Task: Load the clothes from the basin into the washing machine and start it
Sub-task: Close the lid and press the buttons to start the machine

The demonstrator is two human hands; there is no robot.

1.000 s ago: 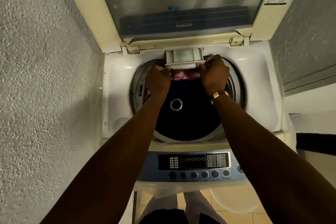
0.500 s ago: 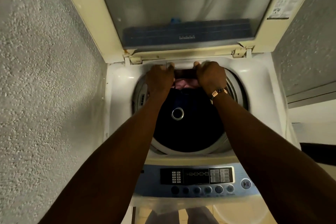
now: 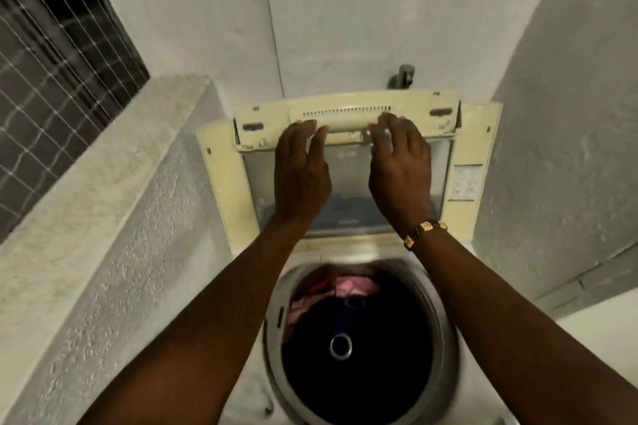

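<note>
The top-loading washing machine stands below me with its folding lid raised upright against the back wall. Its drum holds a dark garment with a metal ring, and pink clothes at the far side. My left hand and my right hand are both lifted in front of the lid. Their fingers are spread, with the fingertips at the lid's cream top handle. Neither hand holds anything. A beaded bracelet sits on my right wrist. No basin is in view.
A rough plastered ledge runs along the left, under a meshed window. A textured wall closes the right side. A tap sticks out of the back wall just above the lid.
Both hands left the detergent drawer at the drum's far rim and rose to the top of the raised lid. My view tilted upward, so the control panel dropped out of sight.
</note>
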